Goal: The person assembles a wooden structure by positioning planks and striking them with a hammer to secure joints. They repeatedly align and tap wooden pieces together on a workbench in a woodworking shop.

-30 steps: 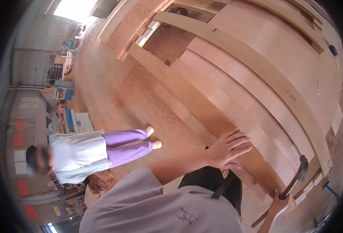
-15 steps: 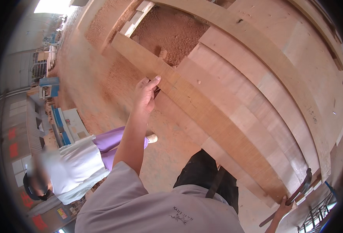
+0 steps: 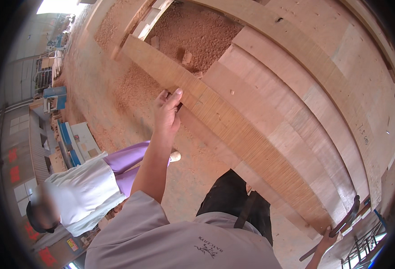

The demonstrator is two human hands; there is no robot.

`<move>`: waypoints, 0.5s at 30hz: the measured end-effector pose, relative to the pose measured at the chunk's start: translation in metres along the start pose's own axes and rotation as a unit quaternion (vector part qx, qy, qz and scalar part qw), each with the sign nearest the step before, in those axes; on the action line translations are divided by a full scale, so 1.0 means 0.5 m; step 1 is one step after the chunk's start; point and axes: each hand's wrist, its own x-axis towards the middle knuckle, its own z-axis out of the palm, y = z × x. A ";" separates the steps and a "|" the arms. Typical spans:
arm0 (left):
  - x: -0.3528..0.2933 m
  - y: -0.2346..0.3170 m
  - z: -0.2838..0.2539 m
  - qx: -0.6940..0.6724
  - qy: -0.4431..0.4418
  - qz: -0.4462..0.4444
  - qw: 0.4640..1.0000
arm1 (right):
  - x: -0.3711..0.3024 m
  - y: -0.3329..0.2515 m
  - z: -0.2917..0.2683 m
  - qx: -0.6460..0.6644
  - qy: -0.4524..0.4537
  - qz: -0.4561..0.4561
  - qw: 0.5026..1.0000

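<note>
A long, narrow plywood strip (image 3: pixel 233 127) runs slantwise from the upper left to the lower right, over wider pale boards. My left hand (image 3: pixel 168 112) grips its near edge toward the far left end, thumb on top and fingers curled underneath, partly hidden. At the lower right, my right hand (image 3: pixel 326 242) is closed round a dark-handled hammer (image 3: pixel 313 252), beside the strip's near end. The hammer head lies just past that end. Whether the right fingers also touch the strip, I cannot tell.
Layered plywood sheets (image 3: pixel 269 89) and a long curved-looking board (image 3: pixel 314 45) fill the right side. Reddish sawdust (image 3: pixel 193 33) covers the ground beyond. A person in a white top and purple trousers (image 3: pixel 88 188) is at my left. A dark metal rack (image 3: pixel 363 251) stands lower right.
The strip's far end and my left hand have shifted slightly left. My right hand keeps hold of the hammer in nearly the same place.
</note>
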 end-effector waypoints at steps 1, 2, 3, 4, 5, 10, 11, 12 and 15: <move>0.000 0.001 0.001 0.002 0.003 0.000 1.000 | 0.000 -0.002 0.000 -0.004 0.000 0.005 1.000; -0.001 0.001 0.001 0.004 0.005 0.000 1.000 | -0.001 -0.003 0.001 -0.002 0.004 0.006 1.000; -0.002 0.002 0.003 0.005 0.008 0.000 1.000 | -0.003 -0.004 0.002 -0.001 0.008 0.007 1.000; -0.002 0.003 0.007 0.007 0.012 -0.002 1.000 | -0.004 -0.006 0.003 0.001 0.012 0.008 1.000; -0.004 0.007 0.016 0.009 0.016 -0.005 1.000 | -0.005 -0.010 0.002 -0.003 0.008 0.012 1.000; 0.001 0.001 0.008 0.002 0.019 -0.009 1.000 | -0.001 -0.018 -0.007 -0.016 -0.008 0.022 1.000; 0.002 0.003 0.013 0.000 0.016 -0.009 1.000 | -0.002 -0.018 -0.006 -0.018 -0.005 0.029 0.999; 0.002 0.002 0.016 -0.002 0.013 -0.009 1.000 | -0.003 -0.019 -0.005 -0.020 -0.002 0.035 0.999; -0.001 -0.001 0.010 -0.003 0.017 0.002 1.000 | -0.002 -0.011 -0.001 -0.024 0.004 0.026 0.999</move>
